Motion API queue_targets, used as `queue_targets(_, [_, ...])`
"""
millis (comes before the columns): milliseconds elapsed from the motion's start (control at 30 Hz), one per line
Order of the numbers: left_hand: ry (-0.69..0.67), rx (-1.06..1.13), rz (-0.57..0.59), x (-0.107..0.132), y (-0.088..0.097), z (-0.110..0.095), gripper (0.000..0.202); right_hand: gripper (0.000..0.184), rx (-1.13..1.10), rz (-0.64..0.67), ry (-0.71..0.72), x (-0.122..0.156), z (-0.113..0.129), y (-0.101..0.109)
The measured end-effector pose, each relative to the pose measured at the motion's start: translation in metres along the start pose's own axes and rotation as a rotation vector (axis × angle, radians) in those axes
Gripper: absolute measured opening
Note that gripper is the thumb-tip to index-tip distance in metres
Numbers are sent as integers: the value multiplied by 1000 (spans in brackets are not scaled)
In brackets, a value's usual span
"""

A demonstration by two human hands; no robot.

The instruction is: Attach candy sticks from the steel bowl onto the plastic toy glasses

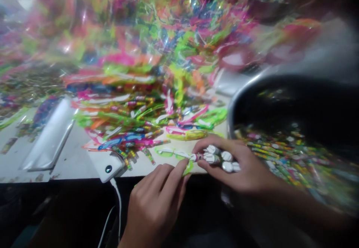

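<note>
At the counter [70,166] edge, lower centre of the frame, the right hand [244,171] grips a bundle of white-capped sticks [220,158], light and stiff-looking. The left hand [154,207] pinches a flimsy green plastic strip [186,167], best held near its end.

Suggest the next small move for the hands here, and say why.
Probably the left hand should firm its pinch on the green-and-white plastic strip, because its fingertips already rest there, right beside the white-capped sticks bunched in the right hand.
</note>
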State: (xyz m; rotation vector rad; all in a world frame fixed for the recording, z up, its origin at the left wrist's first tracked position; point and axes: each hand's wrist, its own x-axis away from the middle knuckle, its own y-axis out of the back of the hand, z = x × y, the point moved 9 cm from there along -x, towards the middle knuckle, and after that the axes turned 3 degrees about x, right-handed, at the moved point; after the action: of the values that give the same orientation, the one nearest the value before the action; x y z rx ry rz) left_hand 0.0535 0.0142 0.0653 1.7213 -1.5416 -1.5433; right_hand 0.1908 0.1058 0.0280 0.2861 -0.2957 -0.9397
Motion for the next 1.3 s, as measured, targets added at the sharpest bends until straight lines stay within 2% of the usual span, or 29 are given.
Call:
queue_targets(267, [14,66,46,0,-3,-1,26,19,44,-10,219,-2,16,-1])
queue_targets(400, [29,55,50,-1,-7,0,26,19,71,-32,273,-1,20,-1])
queue_targets(600, [23,-38,80,3,-12,2,31,34,182,-38,365,5,18,-5])
queue_targets(733, [5,-74,44,6,-11,0,31,31,185,5,314,4,13,-8])
queue_targets(900, [10,9,31,3,-16,4,30,24,134,44,307,0,18,-8])
queue_targets(1033, [-3,72,39,1,-20,7,31,21,143,38,281,-1,19,-6])
queue_targets(1167, [12,92,24,-3,-17,8,32,20,97,20,296,0,22,-3])
queue_targets(1233, [18,102,27,-7,-16,7,27,20,93,36,290,0,21,-4])
queue_targets(1300, [30,104,42,-12,-16,8,19,20,118,35,224,0,15,-6])
